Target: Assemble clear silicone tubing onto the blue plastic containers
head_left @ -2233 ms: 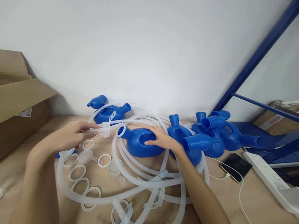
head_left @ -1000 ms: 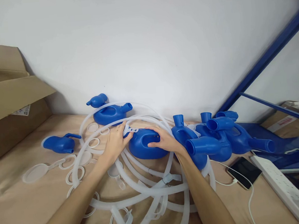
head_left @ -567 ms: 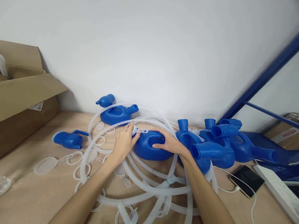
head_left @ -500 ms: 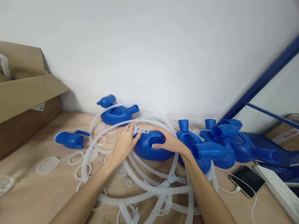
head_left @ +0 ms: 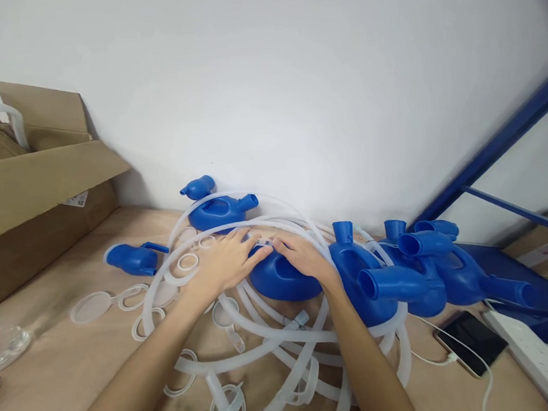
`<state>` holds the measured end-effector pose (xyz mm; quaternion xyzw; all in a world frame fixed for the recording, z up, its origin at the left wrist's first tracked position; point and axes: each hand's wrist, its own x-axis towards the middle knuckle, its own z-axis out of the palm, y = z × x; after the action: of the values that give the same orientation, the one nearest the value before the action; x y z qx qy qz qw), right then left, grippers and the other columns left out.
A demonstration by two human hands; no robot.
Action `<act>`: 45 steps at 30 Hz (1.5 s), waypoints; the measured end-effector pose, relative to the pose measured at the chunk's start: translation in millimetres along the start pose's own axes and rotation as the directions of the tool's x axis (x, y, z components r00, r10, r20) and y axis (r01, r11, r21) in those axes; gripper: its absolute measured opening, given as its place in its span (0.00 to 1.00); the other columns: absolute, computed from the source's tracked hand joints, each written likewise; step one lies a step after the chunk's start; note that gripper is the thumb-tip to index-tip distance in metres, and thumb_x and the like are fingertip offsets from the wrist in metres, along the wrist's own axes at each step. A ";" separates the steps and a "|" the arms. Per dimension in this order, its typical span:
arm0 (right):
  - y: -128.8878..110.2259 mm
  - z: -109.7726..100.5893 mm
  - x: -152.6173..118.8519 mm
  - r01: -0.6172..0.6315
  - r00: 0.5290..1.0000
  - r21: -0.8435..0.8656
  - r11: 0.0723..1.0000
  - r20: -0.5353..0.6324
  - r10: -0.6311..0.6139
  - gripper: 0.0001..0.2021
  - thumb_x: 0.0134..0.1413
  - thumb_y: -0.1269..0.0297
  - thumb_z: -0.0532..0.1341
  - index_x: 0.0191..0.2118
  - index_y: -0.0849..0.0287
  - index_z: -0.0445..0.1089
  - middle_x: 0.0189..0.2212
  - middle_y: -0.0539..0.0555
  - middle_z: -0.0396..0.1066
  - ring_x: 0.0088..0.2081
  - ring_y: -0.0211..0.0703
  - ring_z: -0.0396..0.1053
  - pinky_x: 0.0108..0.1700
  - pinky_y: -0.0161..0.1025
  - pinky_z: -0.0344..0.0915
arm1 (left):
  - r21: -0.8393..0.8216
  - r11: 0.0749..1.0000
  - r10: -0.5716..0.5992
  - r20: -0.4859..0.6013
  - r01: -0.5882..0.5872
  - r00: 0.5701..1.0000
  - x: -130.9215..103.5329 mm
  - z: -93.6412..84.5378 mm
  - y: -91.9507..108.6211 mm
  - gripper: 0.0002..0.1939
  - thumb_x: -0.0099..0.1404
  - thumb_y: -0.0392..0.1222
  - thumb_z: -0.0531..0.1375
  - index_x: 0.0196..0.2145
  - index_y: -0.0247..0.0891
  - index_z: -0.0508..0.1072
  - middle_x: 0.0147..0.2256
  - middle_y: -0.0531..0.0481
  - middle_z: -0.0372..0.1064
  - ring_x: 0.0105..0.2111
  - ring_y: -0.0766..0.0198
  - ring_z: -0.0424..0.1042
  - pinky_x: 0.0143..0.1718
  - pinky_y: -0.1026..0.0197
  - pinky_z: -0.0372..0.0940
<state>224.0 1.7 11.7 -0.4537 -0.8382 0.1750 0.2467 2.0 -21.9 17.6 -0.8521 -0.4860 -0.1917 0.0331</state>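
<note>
- We see a blue bottle [head_left: 285, 282] between both hands, sitting on the table [head_left: 54, 384] amid loops of translucent hose [head_left: 309, 335].
- The left hand [head_left: 228, 260] lies over the bottle's neck end, its fingers loosely spread and slightly bent.
- The right hand [head_left: 303, 254] arches over the bottle's top, thumb and fingers drawn toward a white tab [head_left: 264, 242] that shows between the two hands.
- Both hands hide the neck, so we cannot tell whether either has a firm hold, or whether the part with the tab is seated; we judge this bottle partly done at most.
- Other bottles look undone to us: a rear bottle [head_left: 217, 212] and a near right bottle [head_left: 365, 300] both show uncovered necks.
- We count as unused a round lid [head_left: 90, 307] and a thin ring [head_left: 187, 262], lying apart from any bottle with others like them.
- Left of the hands, a blue spouted piece [head_left: 132, 259] rests on its side on the wooden-toned surface.
- Around us: an opened carton [head_left: 32, 188] at left, a pale wall [head_left: 294, 101] behind, a blue metal frame [head_left: 512, 136], a phone [head_left: 471, 342] and a power strip [head_left: 536, 355] at right.
</note>
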 end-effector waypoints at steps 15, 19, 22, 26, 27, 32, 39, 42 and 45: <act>7.8 4.0 0.0 -0.037 0.998 0.063 0.997 -0.039 0.039 0.22 0.74 0.48 0.51 0.53 0.52 0.79 0.54 0.54 0.79 0.59 0.53 0.74 0.64 0.51 0.66 | 0.164 0.967 -0.199 -0.003 0.197 0.980 1.8 7.1 26.7 0.23 0.78 0.53 0.51 0.59 0.39 0.74 0.54 0.37 0.72 0.49 0.42 0.74 0.42 0.49 0.69; 6.8 5.5 0.9 0.003 0.999 0.010 1.000 -0.048 -0.002 0.20 0.74 0.49 0.53 0.52 0.51 0.79 0.53 0.53 0.80 0.56 0.51 0.75 0.61 0.47 0.67 | 0.218 0.951 -0.217 -0.026 0.217 0.976 -0.8 8.0 29.8 0.29 0.77 0.58 0.50 0.65 0.38 0.68 0.53 0.35 0.73 0.52 0.40 0.73 0.41 0.50 0.69; 6.3 4.2 -0.1 0.016 0.999 -0.001 1.000 -0.038 -0.016 0.17 0.73 0.51 0.56 0.52 0.51 0.79 0.54 0.54 0.80 0.57 0.51 0.75 0.61 0.46 0.67 | 0.147 0.974 -0.173 0.005 0.171 0.985 -1.4 2.0 24.2 0.29 0.77 0.61 0.50 0.66 0.42 0.67 0.54 0.38 0.73 0.50 0.44 0.75 0.45 0.51 0.69; 8.5 2.7 -0.8 0.039 0.999 0.004 0.999 -0.018 -0.039 0.15 0.73 0.56 0.57 0.54 0.50 0.78 0.55 0.52 0.79 0.58 0.49 0.74 0.63 0.45 0.65 | 0.135 0.978 -0.167 0.040 0.160 0.985 0.8 1.5 18.3 0.24 0.78 0.57 0.51 0.62 0.44 0.70 0.54 0.40 0.72 0.48 0.45 0.76 0.43 0.52 0.69; 9.2 2.7 -0.7 0.043 0.999 0.011 0.999 -0.016 -0.043 0.15 0.73 0.59 0.56 0.54 0.50 0.78 0.55 0.52 0.79 0.59 0.48 0.74 0.64 0.45 0.65 | 0.154 0.974 -0.175 0.044 0.166 0.984 1.6 3.4 17.8 0.22 0.78 0.55 0.51 0.61 0.43 0.71 0.54 0.39 0.72 0.49 0.45 0.76 0.42 0.52 0.69; 8.7 7.2 0.3 0.041 0.998 -0.026 0.999 -0.040 -0.042 0.14 0.73 0.58 0.57 0.53 0.50 0.79 0.54 0.51 0.80 0.58 0.49 0.74 0.63 0.46 0.65 | 0.201 0.966 -0.166 0.008 0.162 0.986 2.7 11.8 18.4 0.22 0.78 0.54 0.51 0.60 0.41 0.72 0.53 0.38 0.72 0.50 0.45 0.74 0.41 0.53 0.69; 7.2 3.2 -1.2 0.101 0.994 -0.016 0.995 -0.036 -0.101 0.18 0.70 0.54 0.61 0.60 0.50 0.75 0.60 0.53 0.75 0.63 0.49 0.71 0.66 0.46 0.64 | 0.230 0.964 -0.152 0.052 0.136 0.987 0.0 1.6 22.9 0.25 0.79 0.55 0.48 0.63 0.40 0.69 0.54 0.36 0.71 0.49 0.42 0.73 0.44 0.49 0.70; 8.6 -2.0 -1.9 0.199 0.980 0.038 0.979 -0.006 -0.199 0.20 0.72 0.54 0.59 0.64 0.49 0.72 0.65 0.51 0.70 0.67 0.46 0.66 0.70 0.44 0.59 | 0.240 0.959 -0.164 0.026 0.153 0.986 -0.5 4.1 24.3 0.25 0.78 0.55 0.48 0.63 0.41 0.69 0.54 0.36 0.71 0.49 0.42 0.73 0.43 0.49 0.70; 10.8 0.3 -0.8 0.183 0.983 0.010 0.983 0.011 -0.184 0.19 0.74 0.55 0.56 0.63 0.47 0.74 0.63 0.50 0.73 0.66 0.47 0.68 0.70 0.46 0.60 | 0.244 0.948 -0.207 -0.011 0.204 0.978 -0.1 10.2 24.9 0.25 0.78 0.54 0.49 0.63 0.41 0.70 0.54 0.36 0.72 0.49 0.42 0.73 0.40 0.51 0.70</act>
<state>231.5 6.7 5.7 -0.3725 -0.8771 0.1578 0.2588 25.9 -32.6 11.3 -0.7876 -0.5922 -0.1268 0.1139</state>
